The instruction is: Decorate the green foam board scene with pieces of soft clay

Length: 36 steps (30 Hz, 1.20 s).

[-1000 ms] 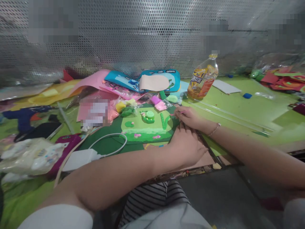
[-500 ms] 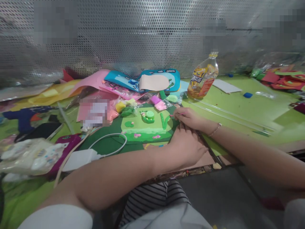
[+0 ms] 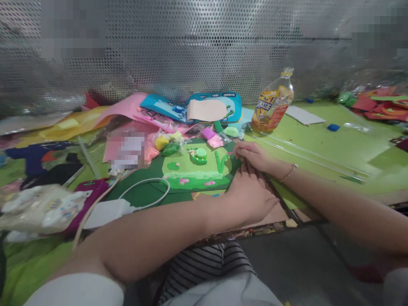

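Note:
A clay picture [image 3: 172,158] lies before me on dark green paper, with a green snail [image 3: 200,155], grass blades [image 3: 219,162] and pink flowers on a pale green ground. At its right edge is my right hand [image 3: 255,157], fingers closed in a pinch around a thin pink stick [image 3: 230,153]. The stick's end points left toward the grass blades; most of it is hidden by the fingers. My left hand [image 3: 248,191] rests palm down at the picture's lower right corner, its fingers stretched out and their tips just under my right hand.
Bags of coloured clay [image 3: 172,146] lie behind the picture. A snack-filled plastic bottle [image 3: 272,102] stands at the back right, near long clear strips [image 3: 312,157]. Leftward are a white charger [image 3: 108,212] with its cable, a phone [image 3: 59,174] and a purple box [image 3: 86,199].
Both hands stay nearly where they were, the right one still pinching the pink stick. The whole view has shifted very slightly.

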### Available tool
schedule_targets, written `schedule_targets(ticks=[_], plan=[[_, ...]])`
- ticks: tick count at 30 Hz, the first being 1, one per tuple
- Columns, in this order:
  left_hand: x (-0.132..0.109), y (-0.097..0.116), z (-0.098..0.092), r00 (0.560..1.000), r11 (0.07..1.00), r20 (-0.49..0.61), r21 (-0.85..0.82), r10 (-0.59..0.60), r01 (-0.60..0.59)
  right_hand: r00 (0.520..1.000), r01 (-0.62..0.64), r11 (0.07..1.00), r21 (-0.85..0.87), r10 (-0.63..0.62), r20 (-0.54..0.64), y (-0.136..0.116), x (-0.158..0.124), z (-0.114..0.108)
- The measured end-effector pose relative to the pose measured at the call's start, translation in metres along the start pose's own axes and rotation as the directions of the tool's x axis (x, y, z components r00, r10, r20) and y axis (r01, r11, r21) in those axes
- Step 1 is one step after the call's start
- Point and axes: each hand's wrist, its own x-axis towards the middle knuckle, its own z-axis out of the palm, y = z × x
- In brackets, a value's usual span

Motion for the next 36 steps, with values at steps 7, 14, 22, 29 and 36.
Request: schedule_targets(ticks=[7, 14, 22, 29, 36], plan=[[0.0006, 0.0002, 0.0026, 1.000, 1.000, 0.015, -0.016, -0.011, 0.011, 0.998, -0.057, 0.997, 0.062, 0.057, -0.003, 0.0056, 0.0009, 0.0013], [0.0000, 0.0003, 0.0050, 1.000, 1.000, -0.005, -0.006, -0.024, 0.024, 0.999, -0.037, 0.998, 0.050, 0.037, 0.003, 0.0081, 0.0019, 0.0015], [0.0003, 0.0007, 0.0050, 1.000, 1.000, -0.018, 0.009, -0.010, 0.010, 0.998, 0.065, 0.996, -0.064, -0.063, 0.023, 0.0048, -0.0004, -0.0001], [-0.0001, 0.0002, 0.0031, 0.999, 1.000, 0.028, -0.012, -0.021, 0.021, 0.993, -0.031, 0.993, 0.113, 0.044, -0.110, 0.0058, 0.0009, 0.0011], [0.0004, 0.0002, 0.0037, 0.999, 1.000, 0.032, -0.019, -0.022, 0.022, 0.997, -0.055, 0.997, 0.056, 0.058, -0.048, 0.0030, 0.0004, 0.0026]])
